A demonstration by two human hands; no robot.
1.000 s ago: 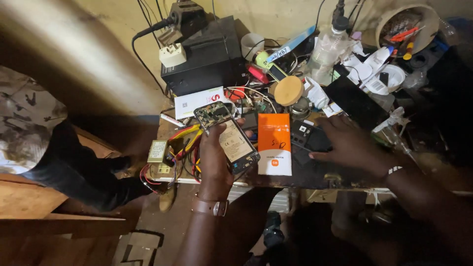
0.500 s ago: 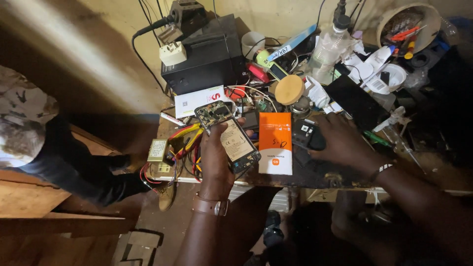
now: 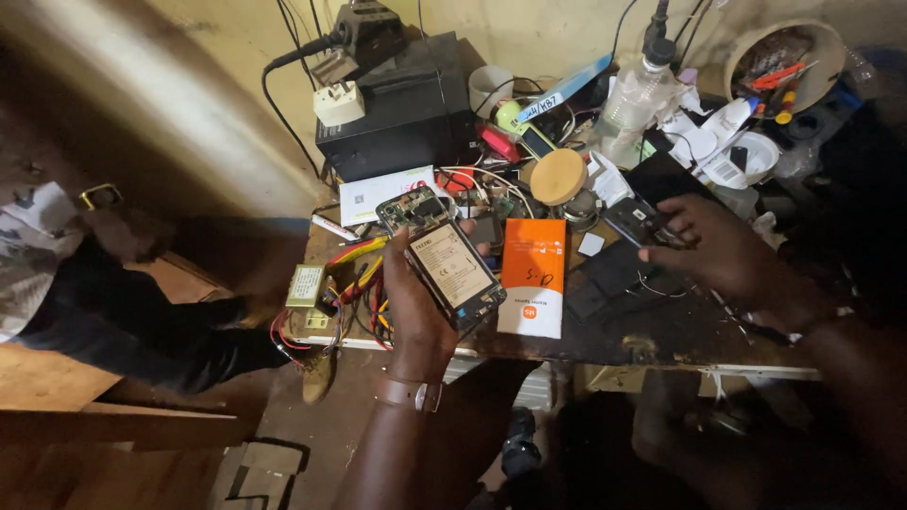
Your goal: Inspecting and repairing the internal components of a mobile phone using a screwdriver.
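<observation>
Bare forearms, no sleeves. Left hand point(image 3: 416, 302) with a metal-cased wristwatch point(image 3: 411, 393) on a brown strap. Right hand point(image 3: 723, 253) with a thin band at the wrist.

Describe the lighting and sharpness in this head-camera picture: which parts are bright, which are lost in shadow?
Head view: the opened phone in the left hand and the orange box are well lit and sharp; the right hand sits dimmer; below the workbench edge everything sinks into shadow; no glare.
</observation>
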